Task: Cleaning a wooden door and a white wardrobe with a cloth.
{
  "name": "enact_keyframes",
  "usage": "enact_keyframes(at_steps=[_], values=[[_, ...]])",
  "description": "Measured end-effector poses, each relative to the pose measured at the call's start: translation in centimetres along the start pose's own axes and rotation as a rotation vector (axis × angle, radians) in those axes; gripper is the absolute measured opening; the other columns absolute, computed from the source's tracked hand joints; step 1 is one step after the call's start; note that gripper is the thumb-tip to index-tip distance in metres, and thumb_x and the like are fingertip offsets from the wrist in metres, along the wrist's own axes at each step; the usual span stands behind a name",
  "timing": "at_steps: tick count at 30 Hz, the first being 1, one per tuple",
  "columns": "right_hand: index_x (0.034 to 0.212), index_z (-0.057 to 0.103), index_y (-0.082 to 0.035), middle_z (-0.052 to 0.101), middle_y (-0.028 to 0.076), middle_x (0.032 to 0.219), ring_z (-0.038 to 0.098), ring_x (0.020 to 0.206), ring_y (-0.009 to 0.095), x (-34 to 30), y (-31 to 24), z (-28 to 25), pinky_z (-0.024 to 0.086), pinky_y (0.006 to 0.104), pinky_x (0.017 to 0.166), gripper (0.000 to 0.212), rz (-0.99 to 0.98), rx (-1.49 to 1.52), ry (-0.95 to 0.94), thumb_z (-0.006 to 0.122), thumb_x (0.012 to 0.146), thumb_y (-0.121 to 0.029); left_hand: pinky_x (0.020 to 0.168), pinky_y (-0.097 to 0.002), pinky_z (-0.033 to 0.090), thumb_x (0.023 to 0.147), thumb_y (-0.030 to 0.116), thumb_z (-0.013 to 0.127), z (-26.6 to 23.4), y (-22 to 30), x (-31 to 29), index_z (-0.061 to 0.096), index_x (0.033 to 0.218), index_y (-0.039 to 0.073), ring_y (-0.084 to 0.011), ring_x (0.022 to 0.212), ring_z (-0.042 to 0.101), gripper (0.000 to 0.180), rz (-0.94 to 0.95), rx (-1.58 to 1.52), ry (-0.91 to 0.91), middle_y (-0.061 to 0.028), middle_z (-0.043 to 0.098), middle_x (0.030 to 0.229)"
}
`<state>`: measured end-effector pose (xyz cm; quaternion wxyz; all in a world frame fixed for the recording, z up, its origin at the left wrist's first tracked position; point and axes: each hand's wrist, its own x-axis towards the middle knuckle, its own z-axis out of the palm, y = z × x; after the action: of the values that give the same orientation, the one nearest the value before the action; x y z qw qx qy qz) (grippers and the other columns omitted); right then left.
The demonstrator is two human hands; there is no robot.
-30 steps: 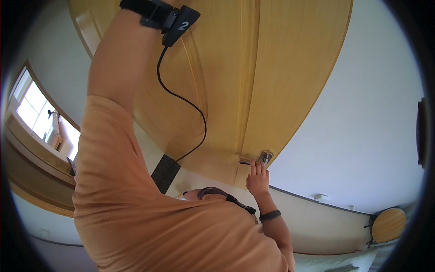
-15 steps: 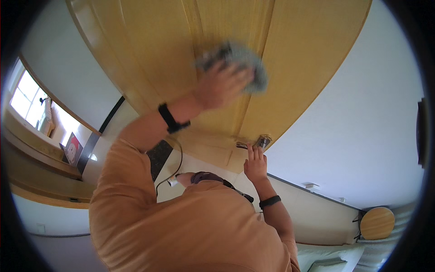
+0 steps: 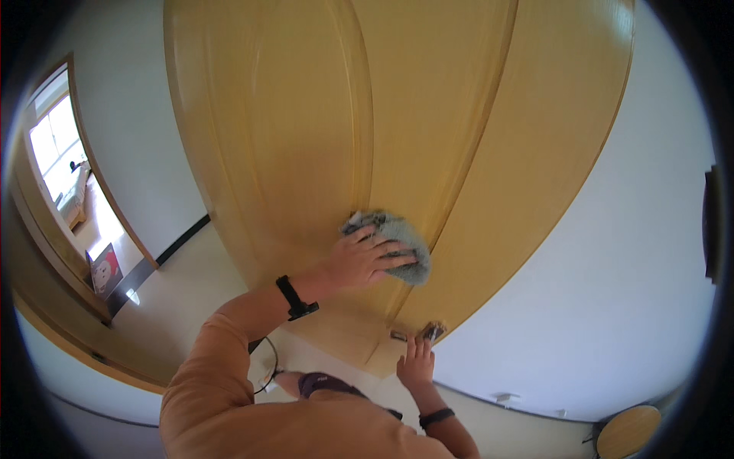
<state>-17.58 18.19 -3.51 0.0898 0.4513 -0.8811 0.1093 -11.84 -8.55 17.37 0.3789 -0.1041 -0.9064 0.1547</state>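
The wooden door [image 3: 428, 115] fills the upper middle of the view, its yellow-brown panels bent by the lens, and everything else sits around it. The left hand [image 3: 365, 258] lies flat against the door's face at about mid-height, with its fingers [image 3: 390, 251] spread apart and pressed over a grey cloth [image 3: 397, 243]; the cloth is bunched under the palm and pokes out above and to the right of the fingertips, touching the door beside the groove between two panels. A black wristband [image 3: 294, 297] circles the left wrist, and the orange sleeve [image 3: 229, 359] runs down from it toward the lower edge. Lower on the door, near its edge, the right hand [image 3: 417, 363] is raised with its fingers [image 3: 413, 348] together and pointing up, their tips just beside the metal door handle [image 3: 430, 331]; whether they actually touch it cannot be told. A dark band [image 3: 436, 418] sits on the right wrist. To the right of the door is a plain white wall [image 3: 612, 268], and below that a round wooden stool [image 3: 628, 431]. To the left of the door, well apart, a bright window [image 3: 57, 145] shows past a second wooden frame.
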Motion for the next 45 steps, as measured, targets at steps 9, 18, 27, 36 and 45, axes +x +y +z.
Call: enact_keyframes(at_steps=[9,18,27,36,45], values=[[0.132,0.037,-0.004,0.046,0.018,0.123,0.039,0.119,0.038,1.4,0.4,0.1,0.038,0.0492,0.090,0.067,0.008,0.032,0.051,0.062,0.073,-0.021,0.107,-0.0499,0.025,0.074,0.032,0.065,-15.3,-9.5,19.2,0.043,0.135,0.026,-0.0280,0.128,0.038,0.065,-0.008,0.226,0.447,-0.0042,0.036,0.143],[0.128,0.039,-0.003,0.048,0.018,0.121,0.040,0.117,0.040,0.9,0.2,2.7,0.036,0.0522,0.090,0.066,0.047,0.035,0.170,0.063,0.069,-0.020,0.108,-0.0496,0.023,0.090,0.037,0.047,-24.6,-17.5,25.5,0.045,0.130,0.001,-0.0349,0.133,0.029,0.054,-0.075,0.367,0.669,-0.0163,0.027,0.147],[0.125,0.047,-0.005,0.048,0.015,0.126,0.038,0.122,0.034,-0.1,2.1,6.8,0.031,0.0481,0.100,0.054,0.293,-0.125,0.169,0.060,0.074,-0.019,0.108,-0.0517,0.019,0.091,0.040,0.043,-23.8,-25.0,21.6,0.047,0.125,-0.002,-0.0346,0.133,0.029,0.054,-0.162,0.429,0.715,-0.0168,0.029,0.146],[0.109,0.048,-0.004,0.044,0.025,0.128,0.035,0.128,0.043,0.5,8.3,3.7,0.036,0.0531,0.091,0.033,0.281,-0.144,0.425,0.051,0.077,-0.010,0.109,-0.0508,0.020,0.091,0.035,0.047,-21.3,-31.3,19.6,0.041,0.133,0.004,-0.0341,0.133,0.030,0.052,-0.139,0.461,0.678,-0.0111,0.033,0.145],[0.109,0.051,-0.003,0.044,0.021,0.130,0.036,0.126,0.038,1.3,13.6,3.0,0.035,0.0521,0.089,0.037,0.516,-0.258,0.374,0.055,0.075,-0.015,0.109,-0.0482,0.023,0.090,0.029,0.048,-17.9,-35.7,19.0,0.038,0.133,-0.002,-0.0381,0.130,0.033,0.053,-0.258,0.407,0.748,-0.0155,0.037,0.142]])
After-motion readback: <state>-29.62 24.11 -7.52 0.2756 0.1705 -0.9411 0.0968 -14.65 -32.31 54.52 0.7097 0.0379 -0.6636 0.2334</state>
